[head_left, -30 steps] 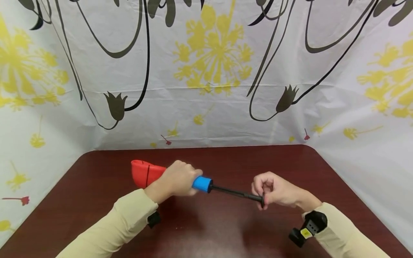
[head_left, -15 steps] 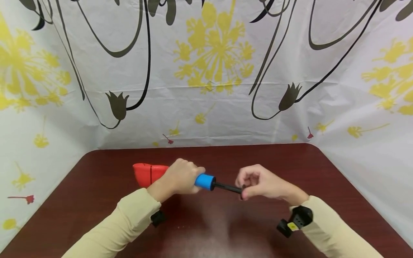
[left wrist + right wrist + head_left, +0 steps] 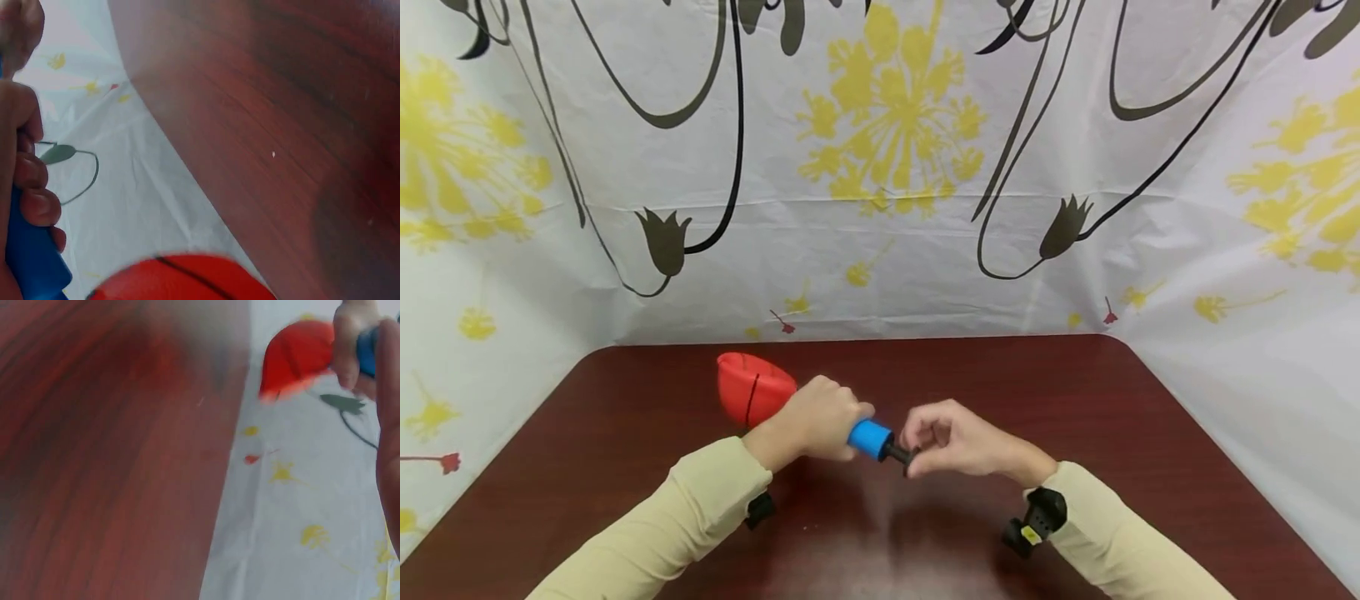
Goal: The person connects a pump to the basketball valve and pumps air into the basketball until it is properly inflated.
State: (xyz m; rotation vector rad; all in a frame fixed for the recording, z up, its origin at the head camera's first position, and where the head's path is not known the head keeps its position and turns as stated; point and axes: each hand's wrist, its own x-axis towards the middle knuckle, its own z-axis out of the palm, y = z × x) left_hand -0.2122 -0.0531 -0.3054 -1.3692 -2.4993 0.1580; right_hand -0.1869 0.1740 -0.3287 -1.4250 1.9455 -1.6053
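Observation:
My left hand (image 3: 822,419) wraps round the blue barrel of a hand pump (image 3: 869,438), held aslant above the table. Beyond that hand, at the pump's far end, is a red ball (image 3: 754,388) with black seam lines, soft and dented rather than fully round. Between thumb and fingers, my right hand (image 3: 958,442) pinches the black plunger handle, with only a short piece of rod showing outside the barrel. In the left wrist view, curled fingers (image 3: 40,206) lie over the blue barrel, and the red ball (image 3: 181,278) shows at the bottom edge. The ball-to-pump joint is hidden.
The dark red-brown wooden table (image 3: 1037,383) lies beneath both hands. A white cloth (image 3: 880,275) with yellow and grey flower prints hangs behind it and along both sides. Each wrist wears a small black camera (image 3: 1033,521).
My right hand has moved left, sliding the long black rod most of the way into the barrel. The left hand stays nearly in place, and the red ball has swung up and looks rounder.

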